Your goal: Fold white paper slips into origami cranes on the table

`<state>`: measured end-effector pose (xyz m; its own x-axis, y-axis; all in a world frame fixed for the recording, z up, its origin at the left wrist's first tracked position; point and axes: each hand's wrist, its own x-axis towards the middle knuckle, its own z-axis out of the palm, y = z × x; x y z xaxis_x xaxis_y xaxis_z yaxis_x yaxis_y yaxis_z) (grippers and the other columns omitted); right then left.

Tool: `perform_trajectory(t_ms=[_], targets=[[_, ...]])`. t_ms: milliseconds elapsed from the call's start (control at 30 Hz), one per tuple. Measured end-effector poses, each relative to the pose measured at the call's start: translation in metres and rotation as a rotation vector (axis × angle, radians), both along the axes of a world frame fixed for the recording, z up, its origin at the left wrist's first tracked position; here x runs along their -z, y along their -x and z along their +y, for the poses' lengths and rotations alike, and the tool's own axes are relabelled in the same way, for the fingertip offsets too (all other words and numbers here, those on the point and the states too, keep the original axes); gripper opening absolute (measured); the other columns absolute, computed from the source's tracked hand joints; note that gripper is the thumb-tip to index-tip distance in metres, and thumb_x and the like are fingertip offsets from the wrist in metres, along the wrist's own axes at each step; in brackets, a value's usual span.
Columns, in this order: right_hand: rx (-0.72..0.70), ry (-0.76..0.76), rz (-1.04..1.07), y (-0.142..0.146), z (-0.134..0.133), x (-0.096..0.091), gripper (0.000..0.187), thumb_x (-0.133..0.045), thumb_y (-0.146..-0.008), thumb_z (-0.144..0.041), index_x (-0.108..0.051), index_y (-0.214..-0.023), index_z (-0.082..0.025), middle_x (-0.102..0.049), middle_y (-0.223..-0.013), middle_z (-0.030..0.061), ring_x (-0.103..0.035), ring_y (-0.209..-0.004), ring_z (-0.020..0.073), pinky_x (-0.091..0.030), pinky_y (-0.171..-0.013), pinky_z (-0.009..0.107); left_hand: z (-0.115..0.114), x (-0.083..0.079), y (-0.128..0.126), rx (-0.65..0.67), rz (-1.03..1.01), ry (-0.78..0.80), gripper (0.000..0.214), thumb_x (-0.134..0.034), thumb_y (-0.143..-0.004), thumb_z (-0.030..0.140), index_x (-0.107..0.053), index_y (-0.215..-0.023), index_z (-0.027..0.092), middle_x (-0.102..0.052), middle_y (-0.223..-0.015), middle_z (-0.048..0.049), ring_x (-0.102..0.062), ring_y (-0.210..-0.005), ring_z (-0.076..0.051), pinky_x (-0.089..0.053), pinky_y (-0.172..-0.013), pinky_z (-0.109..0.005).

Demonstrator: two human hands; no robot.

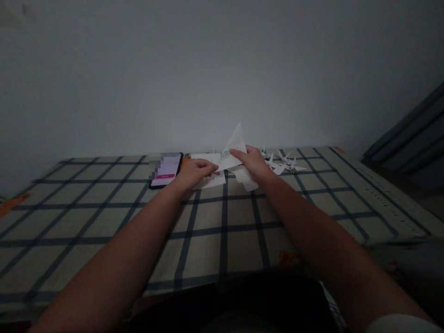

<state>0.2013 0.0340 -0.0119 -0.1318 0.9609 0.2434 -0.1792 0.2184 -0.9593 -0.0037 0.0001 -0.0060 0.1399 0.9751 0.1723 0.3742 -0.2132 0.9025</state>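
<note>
Both my arms reach forward over a checked cloth surface (208,231). My left hand (194,173) and my right hand (252,163) are closed on the same white folded paper (233,150), which sticks up in a point between them. My left hand pinches its left edge and my right hand grips its right side. More white paper sheets (211,181) lie flat under the hands.
A phone (166,169) with a lit screen lies to the left of my left hand. Several small folded white paper figures (282,164) sit to the right of my right hand. A plain wall (208,69) stands behind the surface.
</note>
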Motion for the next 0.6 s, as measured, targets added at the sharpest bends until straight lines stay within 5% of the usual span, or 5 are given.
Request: perform_trajectory(t_ms=[367,600], targets=[[0.109,0.008,0.082,-0.009,0.005,-0.008,0.038,-0.076,-0.072,-0.045,-0.064,-0.094,-0.017,-0.072,-0.097,0.0091,-0.067,-0.079,0.0180,-0.055,-0.071,0.032,0.004,0.006,0.004,-0.061,-0.100,-0.095,0.026,-0.074,-0.071,0.043,-0.078,-0.071,0.018,-0.068,-0.067,-0.0039,-0.051,-0.062,-0.014,-0.038,-0.061,-0.026],[-0.020,-0.011,-0.133,0.002,-0.004,-0.002,0.032,-0.076,-0.073,-0.043,-0.068,-0.087,-0.014,-0.073,-0.087,0.0081,-0.063,-0.071,0.0159,-0.050,-0.063,0.028,0.007,0.007,0.001,-0.059,-0.274,-0.052,0.028,-0.073,-0.071,0.045,-0.077,-0.078,0.018,-0.069,-0.073,-0.0034,-0.053,-0.063,-0.013,-0.040,-0.061,-0.026]])
